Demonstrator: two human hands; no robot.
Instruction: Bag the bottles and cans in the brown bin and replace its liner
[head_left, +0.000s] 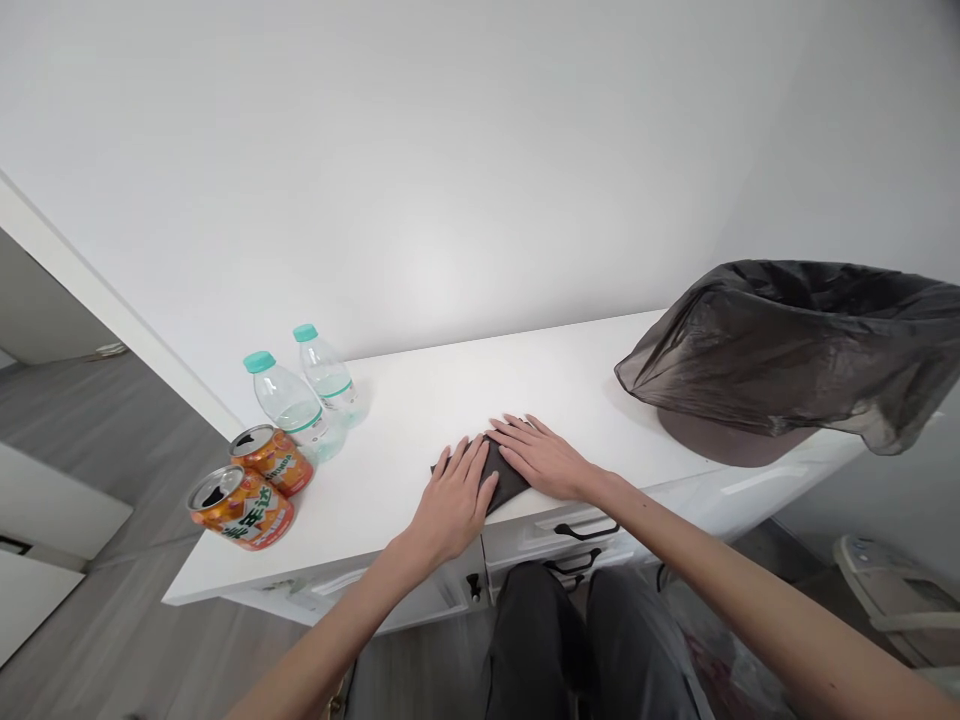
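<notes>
A flat, dark folded sheet (pixel 504 480) lies near the front edge of the white cabinet top (pixel 457 380); whether it is plastic or cloth I cannot tell. My left hand (pixel 455 500) rests flat on its left part, fingers stretched out and thumb pointing right. Across its right part lies my right hand (pixel 540 458), palm down with fingers extended to the upper left. Both hands cover much of the sheet, leaving a dark patch between them and a small corner at the left in sight.
On the left stand two opened orange drink cans (pixel 251 515) and two clear bottles (pixel 289 395) with teal caps. A bin (pixel 727 440) lined with a black plastic bag (pixel 765 350) occupies the right end. Below are drawers with black handles (pixel 586 530); a wall rises behind.
</notes>
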